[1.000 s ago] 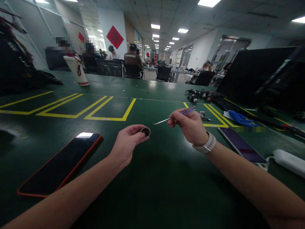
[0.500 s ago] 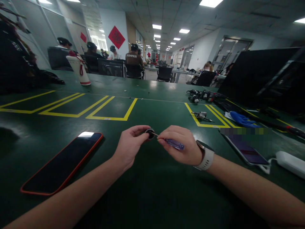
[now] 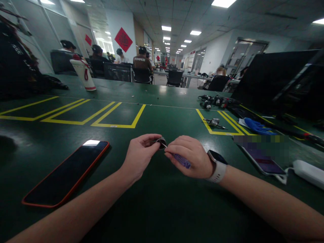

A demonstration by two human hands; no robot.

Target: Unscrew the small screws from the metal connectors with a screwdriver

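Between the thumb and fingers of my left hand is a small round metal part with a dark hollow inside. My right hand grips a screwdriver by its translucent purple handle. The thin shaft reaches into the opening of the round part; its tip is hidden inside. Both hands are held close together above the green table. A watch with a pale strap is on my right wrist.
A phone in a red-orange case lies at left, another phone with a white cable at right. Metal parts lie within yellow tape, near a blue glove. A white cup-like container stands at back left; people sit beyond.
My right hand has shifted slightly left and tilted, so the screwdriver handle points lower and the shaft is steeper. The round part has turned a little in my left hand.
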